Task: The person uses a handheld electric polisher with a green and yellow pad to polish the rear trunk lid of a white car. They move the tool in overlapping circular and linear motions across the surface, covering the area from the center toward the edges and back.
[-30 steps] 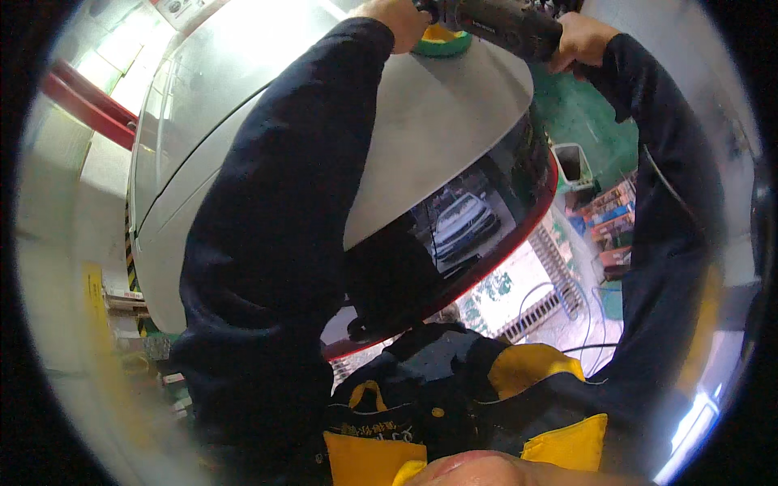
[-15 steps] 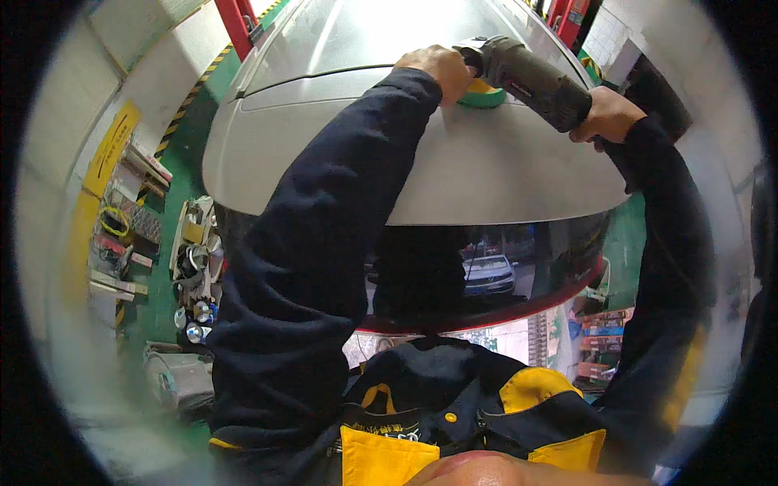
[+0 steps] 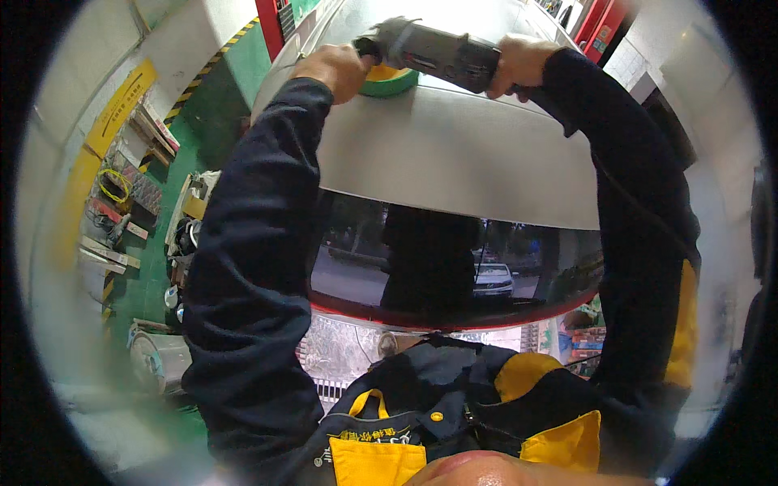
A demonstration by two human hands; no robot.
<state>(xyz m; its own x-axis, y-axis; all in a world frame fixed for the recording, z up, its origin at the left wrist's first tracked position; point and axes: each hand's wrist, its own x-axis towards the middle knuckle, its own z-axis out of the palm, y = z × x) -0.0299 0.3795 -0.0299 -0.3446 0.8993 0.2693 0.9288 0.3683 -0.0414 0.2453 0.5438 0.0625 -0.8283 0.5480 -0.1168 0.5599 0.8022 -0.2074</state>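
A dark grey electric polisher (image 3: pixel 429 55) lies across the far part of the view, held in both my hands. My left hand (image 3: pixel 334 71) grips its front end, by the head, with the fingers wrapped round. Around the rear of its body closes my right hand (image 3: pixel 523 66). Under the head, a green polishing pad (image 3: pixel 391 83) with a yellow backing rests on the pale silver car roof (image 3: pixel 454 154). The roof ends nearer me above a dark rear window (image 3: pixel 438 267), which reflects a white car and my own dark shape.
A yellow-and-black striped line (image 3: pixel 212 69) runs along the green floor at left. Tools and parts stand on a cart (image 3: pixel 180 231) there, near a round bin (image 3: pixel 162 360). Red lift posts (image 3: pixel 598 32) rise on both sides of the car. A dark cord hangs along my right arm.
Both hands have carried the polisher to the left across the roof, and it now lies more level. The green pad has moved left with it.
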